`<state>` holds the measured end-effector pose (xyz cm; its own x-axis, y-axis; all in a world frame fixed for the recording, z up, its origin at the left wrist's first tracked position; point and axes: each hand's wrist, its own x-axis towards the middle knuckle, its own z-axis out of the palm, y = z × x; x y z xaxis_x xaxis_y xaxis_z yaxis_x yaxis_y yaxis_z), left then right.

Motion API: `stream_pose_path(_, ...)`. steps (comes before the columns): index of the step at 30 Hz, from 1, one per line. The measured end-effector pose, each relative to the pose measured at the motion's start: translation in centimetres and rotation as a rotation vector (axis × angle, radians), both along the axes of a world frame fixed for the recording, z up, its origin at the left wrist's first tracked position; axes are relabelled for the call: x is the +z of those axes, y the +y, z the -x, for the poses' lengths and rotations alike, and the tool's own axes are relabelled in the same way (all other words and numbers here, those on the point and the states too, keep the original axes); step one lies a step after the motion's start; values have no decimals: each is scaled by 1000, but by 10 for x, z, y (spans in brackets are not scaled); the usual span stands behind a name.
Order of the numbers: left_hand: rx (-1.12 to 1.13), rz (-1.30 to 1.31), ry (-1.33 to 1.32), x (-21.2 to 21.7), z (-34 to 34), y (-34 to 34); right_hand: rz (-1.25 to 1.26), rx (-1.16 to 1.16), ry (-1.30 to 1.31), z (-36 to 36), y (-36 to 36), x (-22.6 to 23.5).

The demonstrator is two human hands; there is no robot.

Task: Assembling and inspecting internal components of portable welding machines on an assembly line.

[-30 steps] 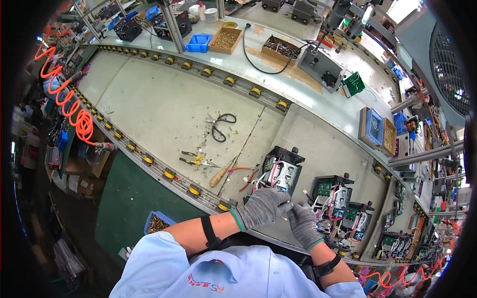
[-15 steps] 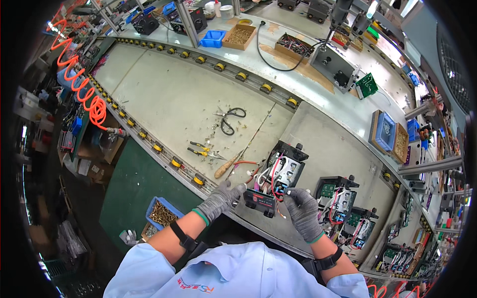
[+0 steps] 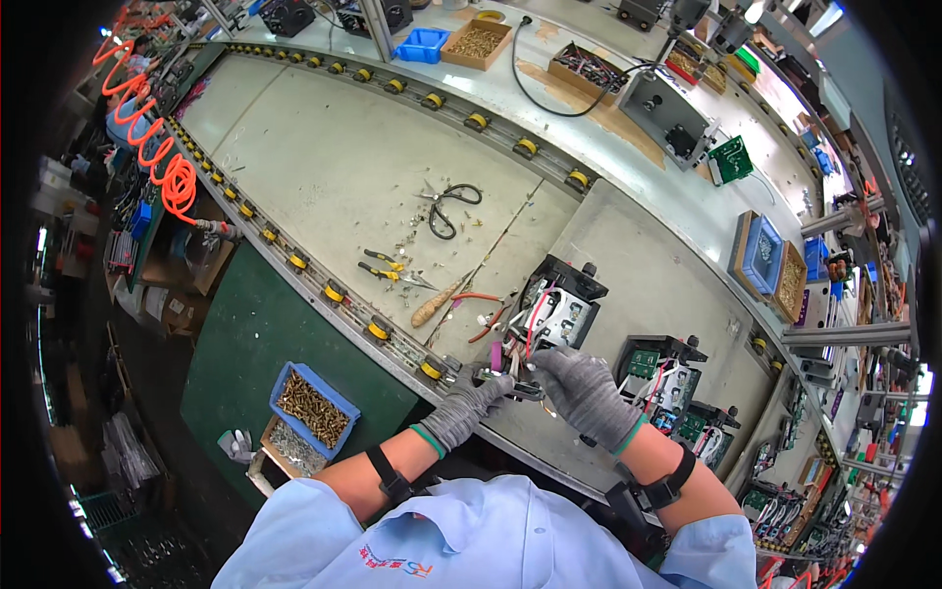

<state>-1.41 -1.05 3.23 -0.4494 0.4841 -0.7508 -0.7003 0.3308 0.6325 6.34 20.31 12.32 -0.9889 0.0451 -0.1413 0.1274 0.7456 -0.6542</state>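
I see both gloved hands meeting over a small black component (image 3: 517, 386) at the desk's (image 3: 324, 167) near edge, beside the open black wired unit (image 3: 552, 306). Left hand (image 3: 466, 409) and right hand (image 3: 579, 385) fingers pinch it; seating it seems next, needing careful alignment.

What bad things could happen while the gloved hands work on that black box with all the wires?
The loose red and white wires spilling from the black unit could snag on the left hand or right hand and tug loose. The small part pinched between the hands sits near the bench edge, so it might drop off.
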Motion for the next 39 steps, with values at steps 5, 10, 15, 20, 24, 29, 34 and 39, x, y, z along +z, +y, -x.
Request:
stream_pose_path(5,-44,-35,-83,-21,7,-12,-415,328,-63,35,-14,-14)
stream_pose_path(10,-192,-189,216,-34,8,-34,-594,599,116,55,-21,-32)
stream_pose_path(15,-141,-262,87,-31,3,-44,-435,632,67,57,-25,-49)
stream_pose_path(20,-166,-257,72,-28,9,-42,-371,647,4,49,-28,-53)
stream_pose_path(24,-167,-255,17,-24,11,-42,-306,525,67,48,-28,-52)
stream_pose_path(29,-129,-303,12,-26,9,-42,-352,580,-2,51,-28,-58)
stream_pose_path(34,-200,-180,-9,-34,8,-46,-330,577,-23,53,-45,-63)
stream_pose_path(39,-157,-272,27,-32,7,-46,-301,593,-96,60,-48,-62)
